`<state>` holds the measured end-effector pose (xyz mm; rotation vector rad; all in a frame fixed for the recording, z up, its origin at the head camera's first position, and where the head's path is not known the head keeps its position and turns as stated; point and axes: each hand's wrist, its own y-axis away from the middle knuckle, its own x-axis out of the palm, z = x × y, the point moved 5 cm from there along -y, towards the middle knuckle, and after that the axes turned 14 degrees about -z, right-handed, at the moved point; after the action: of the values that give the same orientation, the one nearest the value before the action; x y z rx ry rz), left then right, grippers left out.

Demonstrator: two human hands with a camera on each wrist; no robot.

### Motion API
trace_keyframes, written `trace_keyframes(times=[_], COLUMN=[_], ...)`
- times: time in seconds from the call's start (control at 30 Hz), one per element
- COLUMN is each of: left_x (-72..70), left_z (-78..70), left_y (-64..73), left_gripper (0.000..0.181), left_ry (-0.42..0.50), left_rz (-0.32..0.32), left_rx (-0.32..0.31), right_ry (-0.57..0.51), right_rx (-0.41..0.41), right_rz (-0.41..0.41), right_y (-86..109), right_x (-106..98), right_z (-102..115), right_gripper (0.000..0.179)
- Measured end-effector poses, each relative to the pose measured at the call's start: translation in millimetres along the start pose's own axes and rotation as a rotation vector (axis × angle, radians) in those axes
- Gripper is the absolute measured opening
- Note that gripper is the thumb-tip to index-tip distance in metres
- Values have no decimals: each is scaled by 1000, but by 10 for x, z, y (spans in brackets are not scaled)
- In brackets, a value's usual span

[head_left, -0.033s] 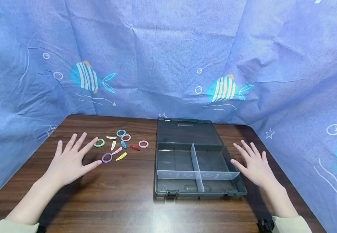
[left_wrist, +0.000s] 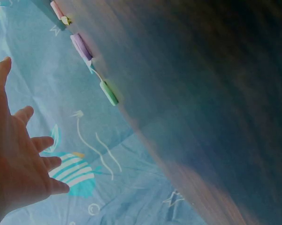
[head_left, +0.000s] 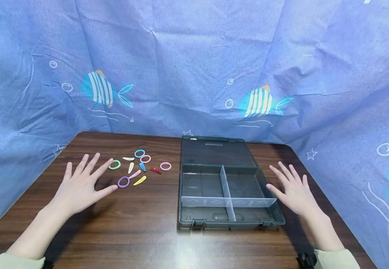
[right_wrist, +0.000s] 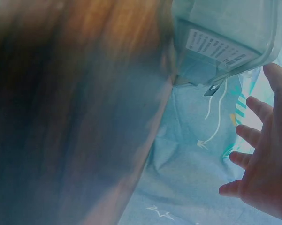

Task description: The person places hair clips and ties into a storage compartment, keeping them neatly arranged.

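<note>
Fingers spread, my left hand [head_left: 80, 186] hovers over the table's left side and holds nothing. Its fingertips are nearest the green hair tie [head_left: 119, 163]. To its right lie a purple hair tie [head_left: 123, 186], a blue hair tie [head_left: 139, 150] and pink hair ties [head_left: 165, 163]. Among them are snap hair clips: yellow [head_left: 140, 181], pink [head_left: 135, 174], red [head_left: 155, 170], blue [head_left: 142, 167] and white [head_left: 131, 167]. A dark translucent box [head_left: 187, 225] stands with its lid [head_left: 218, 151] laid back. Beside its right wall, my right hand [head_left: 296, 194] spreads its fingers, also without anything in it.
Pale dividers [head_left: 211, 201] split the box into compartments. A label [right_wrist: 220, 47] shows on the box in the right wrist view. Behind the brown wooden table [head_left: 140, 231] hangs a blue curtain [head_left: 194, 67] printed with fish, close along its back and sides.
</note>
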<state>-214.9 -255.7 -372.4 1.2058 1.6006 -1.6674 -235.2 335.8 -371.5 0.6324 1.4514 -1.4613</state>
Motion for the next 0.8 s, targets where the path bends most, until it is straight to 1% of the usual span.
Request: trace_keyframes(times=[0.47, 0.8], left_x=[-32, -39], left_z=[-25, -23], left_y=[-44, -72], left_gripper=[85, 86], left_ry=[8, 15], left_rz=[14, 14], left_rx=[-16, -5], right_ry=[-17, -27], right_rx=[-6, -25], right_rz=[-4, -4], right_y=[-35, -110], right_x=[-15, 6], right_z=[13, 47], right_gripper=[68, 68])
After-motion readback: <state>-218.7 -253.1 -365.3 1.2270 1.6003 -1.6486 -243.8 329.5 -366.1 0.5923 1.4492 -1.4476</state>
